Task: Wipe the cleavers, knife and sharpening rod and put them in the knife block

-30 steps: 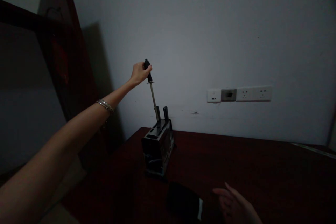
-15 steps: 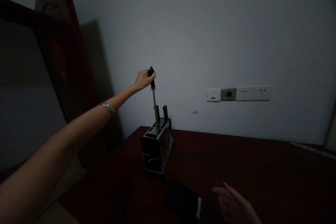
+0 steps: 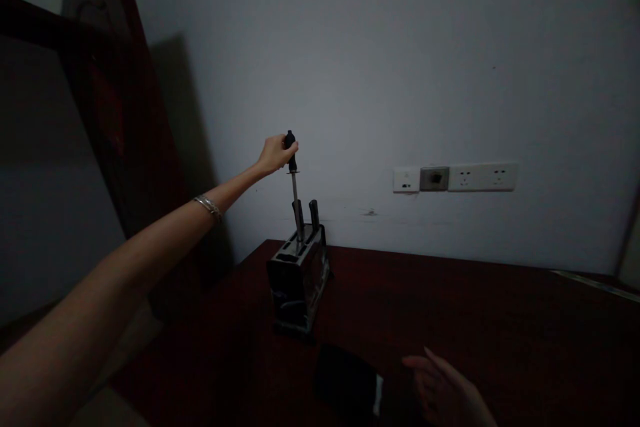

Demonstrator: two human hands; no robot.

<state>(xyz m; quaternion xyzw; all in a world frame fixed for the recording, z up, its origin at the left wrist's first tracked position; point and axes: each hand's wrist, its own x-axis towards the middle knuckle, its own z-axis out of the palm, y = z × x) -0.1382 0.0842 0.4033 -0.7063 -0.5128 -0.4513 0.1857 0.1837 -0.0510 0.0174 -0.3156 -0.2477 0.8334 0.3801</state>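
Note:
My left hand (image 3: 275, 155) is stretched out over the far left of the table, fingers wrapped round the black handle of a sharpening steel (image 3: 295, 193). Its thin metal rod stands nearly upright, with its tip inside a slot of the knife block (image 3: 297, 280). Two other black handles (image 3: 313, 212) stick out of the block's back slots. My right hand (image 3: 445, 392) rests low at the near edge, fingers stretched out and apart, beside a dark flat object (image 3: 350, 387) with a pale edge.
The dark red table (image 3: 475, 327) runs to the right along a grey wall. A row of white sockets and a switch (image 3: 455, 178) is set in the wall. A dark wooden frame (image 3: 120, 113) stands at the left.
My left hand has come down and a little right, bringing the steel from tilted to nearly upright and its tip down into the block. The right hand has barely moved.

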